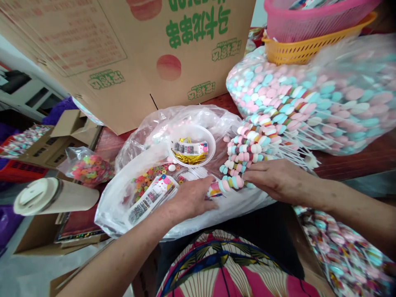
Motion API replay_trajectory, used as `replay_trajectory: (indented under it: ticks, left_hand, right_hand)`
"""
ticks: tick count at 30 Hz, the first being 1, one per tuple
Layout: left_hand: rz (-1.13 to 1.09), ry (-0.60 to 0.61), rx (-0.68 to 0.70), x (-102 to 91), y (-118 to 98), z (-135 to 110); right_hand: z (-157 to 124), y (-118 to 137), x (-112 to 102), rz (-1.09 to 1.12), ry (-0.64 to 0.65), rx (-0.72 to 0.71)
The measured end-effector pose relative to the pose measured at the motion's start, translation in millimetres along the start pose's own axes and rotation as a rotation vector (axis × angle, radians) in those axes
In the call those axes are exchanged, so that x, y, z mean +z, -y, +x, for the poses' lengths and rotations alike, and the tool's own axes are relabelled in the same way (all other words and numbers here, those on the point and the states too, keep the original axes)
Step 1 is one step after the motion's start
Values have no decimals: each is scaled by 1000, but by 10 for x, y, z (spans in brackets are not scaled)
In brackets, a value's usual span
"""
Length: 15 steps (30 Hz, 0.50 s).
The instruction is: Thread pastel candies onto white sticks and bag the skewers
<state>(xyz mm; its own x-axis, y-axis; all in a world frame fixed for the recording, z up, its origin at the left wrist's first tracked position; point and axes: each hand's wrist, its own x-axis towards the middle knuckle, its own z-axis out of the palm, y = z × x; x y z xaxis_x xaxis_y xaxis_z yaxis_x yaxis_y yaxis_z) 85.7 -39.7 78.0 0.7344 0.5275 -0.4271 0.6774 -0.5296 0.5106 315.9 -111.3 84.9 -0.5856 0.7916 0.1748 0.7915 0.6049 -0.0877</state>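
My left hand and my right hand meet over a candy skewer of pink, white and blue pieces, each pinching one end of it above a clear plastic sheet. Just beyond the hands lies a loose pile of the same skewers, sticks pointing right. A small white bowl with gold twist ties and printed labels sits behind my left hand. A strip of printed labels and several colourful ring candies lie on the plastic to the left.
A large clear bag of skewers fills the right, with yellow and pink baskets on it. A big cardboard box stands behind. A bag of ring candy, a white cylinder and small boxes sit left. More bagged skewers lie lower right.
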Motion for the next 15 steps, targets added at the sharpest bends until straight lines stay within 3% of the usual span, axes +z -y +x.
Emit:
replay_trajectory:
  ticks: [3,7,9,11,15]
  left_hand:
    - [-82,91,-5,-19,111,-61]
    - [-736,481,65,4,181,-55]
    - [-925,625,58,25,178,-43]
    - [-966,670,60,38,168,-33]
    - [-855,614,22,4,179,-26]
  right_hand:
    - [1,-3,-90,-75,-97,-79]
    - [10,-1,-251,-240,-270,-249]
    - [6,23,-310,-265,-298,-305]
    - [5,70,-331,-271,-315,-335]
    - [4,175,-282,-279,-278,-345]
